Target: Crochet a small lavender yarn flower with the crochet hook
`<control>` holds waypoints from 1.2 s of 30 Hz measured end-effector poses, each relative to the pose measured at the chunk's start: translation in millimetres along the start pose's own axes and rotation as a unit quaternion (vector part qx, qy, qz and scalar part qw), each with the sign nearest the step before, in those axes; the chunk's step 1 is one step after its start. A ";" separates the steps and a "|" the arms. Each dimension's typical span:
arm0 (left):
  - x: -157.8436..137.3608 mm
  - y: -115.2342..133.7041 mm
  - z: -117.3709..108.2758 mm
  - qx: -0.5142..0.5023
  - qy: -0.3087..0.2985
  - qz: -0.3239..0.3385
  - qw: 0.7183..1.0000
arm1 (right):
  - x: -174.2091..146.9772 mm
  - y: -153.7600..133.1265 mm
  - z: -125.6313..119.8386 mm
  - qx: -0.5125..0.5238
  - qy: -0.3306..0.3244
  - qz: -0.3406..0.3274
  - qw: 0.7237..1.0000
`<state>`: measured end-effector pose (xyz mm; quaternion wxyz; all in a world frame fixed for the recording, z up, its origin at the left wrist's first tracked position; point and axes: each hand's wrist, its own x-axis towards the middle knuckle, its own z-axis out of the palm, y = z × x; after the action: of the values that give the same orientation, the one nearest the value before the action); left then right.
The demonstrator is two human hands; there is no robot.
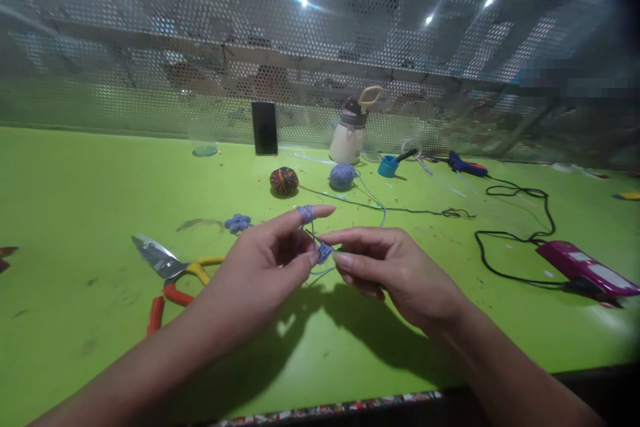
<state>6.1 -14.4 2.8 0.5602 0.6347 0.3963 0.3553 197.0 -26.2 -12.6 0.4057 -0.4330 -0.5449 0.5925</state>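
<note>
Centrally, above a bright green worktop (90, 207), the left hand (267, 250) pinches a small periwinkle-blue crocheted piece (325, 252) between thumb and fingers, its index finger stretched out with periwinkle yarn (305, 215) wound around it. The right hand (400, 267) closes its thumb and fingers on a slim crochet hook (312, 235), whose shaft meets the piece between the two hands. Beyond them rest a round periwinkle yarn ball (342, 177) and, to its left, a dark multicoloured yarn ball (284, 181). A periwinkle crocheted flower (238, 223) lies just beside the left hand, near open metal scissors with yellow and orange-red handles (173, 270), partly hidden by the left forearm. Farther back, a black rectangular phone (265, 128) stands upright, well apart from a pale bottle with a dark lid (348, 139).
</note>
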 end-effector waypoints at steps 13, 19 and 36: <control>2.1 -5.2 2.1 -0.103 0.053 0.008 0.993 | 0.6 2.9 0.2 0.010 -0.008 -0.015 1.000; 3.2 -5.8 -2.8 -0.146 0.031 -0.010 0.989 | 1.9 3.1 0.4 0.014 -0.021 -0.019 0.999; -4.0 -11.5 13.2 0.116 0.189 0.218 0.950 | -1.3 14.4 22.3 0.171 0.027 -0.056 0.983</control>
<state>15.0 -23.0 -10.3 0.3063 0.6872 0.3853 0.5343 176.0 -35.1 -26.1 0.5211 -0.3418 -0.4481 0.6409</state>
